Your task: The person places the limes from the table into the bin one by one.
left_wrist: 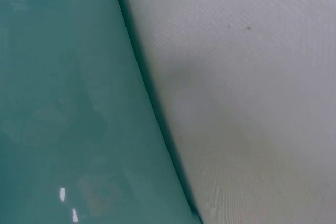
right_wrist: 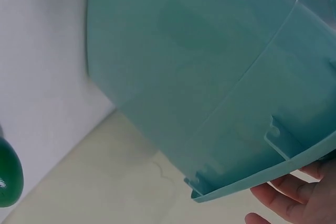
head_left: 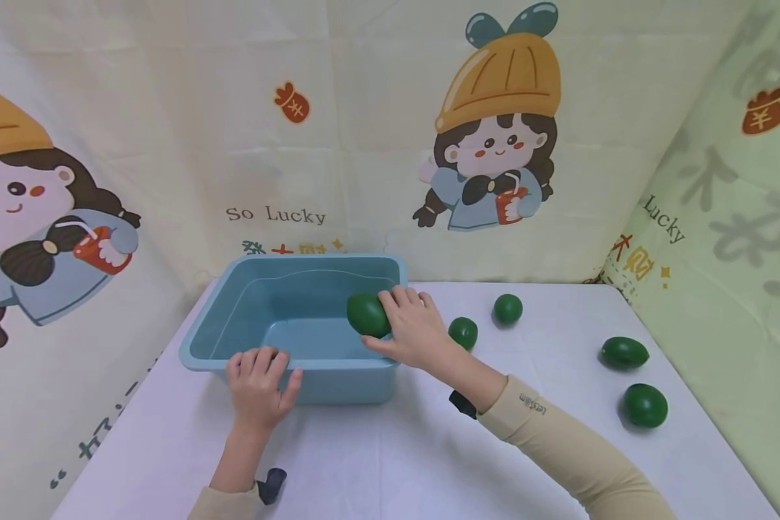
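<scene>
A blue plastic tub (head_left: 208,339) stands on the white table. My right hand (head_left: 399,323) grips a dark green egg-shaped fruit (head_left: 367,313) just inside the tub's right wall, above the tub's floor. My left hand (head_left: 258,377) holds the tub's near rim, fingers curled over the edge and thumb on the outside. The right wrist view shows the tub's outer wall (right_wrist: 210,77), my fingers (right_wrist: 294,203) below its rim, and another green fruit (right_wrist: 8,174) at the left edge. The left wrist view shows only the tub's wall (left_wrist: 63,103) and the tablecloth (left_wrist: 236,103).
Several more green fruits lie on the table right of the tub: two close by (head_left: 463,332) (head_left: 508,308) and two near the right edge (head_left: 625,352) (head_left: 646,405). Printed cartoon curtains close off the back, left and right sides.
</scene>
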Demonstrator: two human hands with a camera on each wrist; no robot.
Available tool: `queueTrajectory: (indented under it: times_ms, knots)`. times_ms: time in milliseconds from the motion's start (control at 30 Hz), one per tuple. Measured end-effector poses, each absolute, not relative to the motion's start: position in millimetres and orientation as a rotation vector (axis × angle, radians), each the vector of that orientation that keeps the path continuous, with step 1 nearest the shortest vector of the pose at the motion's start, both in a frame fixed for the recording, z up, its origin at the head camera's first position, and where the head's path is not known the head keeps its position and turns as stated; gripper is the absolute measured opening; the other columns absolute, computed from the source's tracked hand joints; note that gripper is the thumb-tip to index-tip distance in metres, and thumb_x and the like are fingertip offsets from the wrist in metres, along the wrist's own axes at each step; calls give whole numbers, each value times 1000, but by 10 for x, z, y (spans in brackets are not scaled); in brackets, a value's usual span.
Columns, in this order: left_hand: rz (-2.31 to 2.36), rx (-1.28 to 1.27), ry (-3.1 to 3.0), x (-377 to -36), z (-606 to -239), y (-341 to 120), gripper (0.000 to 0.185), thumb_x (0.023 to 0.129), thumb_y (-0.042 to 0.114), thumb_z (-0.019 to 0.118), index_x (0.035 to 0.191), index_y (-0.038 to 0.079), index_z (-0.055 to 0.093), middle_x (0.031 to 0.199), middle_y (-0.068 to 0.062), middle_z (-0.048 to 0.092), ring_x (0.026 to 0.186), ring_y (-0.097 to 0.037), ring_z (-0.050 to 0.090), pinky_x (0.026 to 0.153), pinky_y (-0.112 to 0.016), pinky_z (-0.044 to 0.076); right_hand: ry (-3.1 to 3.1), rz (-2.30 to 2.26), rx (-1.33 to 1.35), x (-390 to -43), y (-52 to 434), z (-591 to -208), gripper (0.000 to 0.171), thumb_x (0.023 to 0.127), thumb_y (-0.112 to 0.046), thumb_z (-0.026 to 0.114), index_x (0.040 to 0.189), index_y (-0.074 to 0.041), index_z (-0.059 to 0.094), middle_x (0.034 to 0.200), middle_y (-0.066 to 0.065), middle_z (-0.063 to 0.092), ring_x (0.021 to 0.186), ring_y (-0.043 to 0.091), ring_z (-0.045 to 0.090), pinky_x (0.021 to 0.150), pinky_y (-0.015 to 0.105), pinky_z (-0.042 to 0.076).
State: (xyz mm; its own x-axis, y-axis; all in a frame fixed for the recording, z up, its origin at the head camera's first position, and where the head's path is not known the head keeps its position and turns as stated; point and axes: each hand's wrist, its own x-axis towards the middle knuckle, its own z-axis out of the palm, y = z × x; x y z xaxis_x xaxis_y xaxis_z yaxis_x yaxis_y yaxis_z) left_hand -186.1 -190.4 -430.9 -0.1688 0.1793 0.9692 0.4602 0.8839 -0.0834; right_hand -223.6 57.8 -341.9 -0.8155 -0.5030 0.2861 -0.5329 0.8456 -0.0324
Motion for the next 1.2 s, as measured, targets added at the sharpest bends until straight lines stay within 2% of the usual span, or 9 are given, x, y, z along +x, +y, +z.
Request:
queueTrajectory:
  times_ms: [133,367,1200]
  knots:
    - [-265,-486,-1747,-1857,-4304,-1909,46,91,40,39,71,2,56,72,-15,53,65,-32,44,66,-48,29,-2761,151,791,-2235,569,-3435,68,80,-63,47,124,-10,45,111,5,48,100,22,46,89,42,36]
    - [-268,-486,-1743,-1850,-4296,-1913,45,91,39,39,71,2,56,72,-15,53,65,-32,44,66,-48,29,-2779,241,796,-2233,559,-3387,51,88,-51,45,119,-11,45,109,4,47,102,22,44,94,43,33]
    - [-262,-486,-1767,-1863,-4278,-1930,47,92,40,38,72,2,57,72,-15,54,66,-33,45,66,-49,29,-2800,268,760,-2261,612,-3364,53,87,-49,48,125,-12,44,114,5,48,109,24,44,96,44,33]
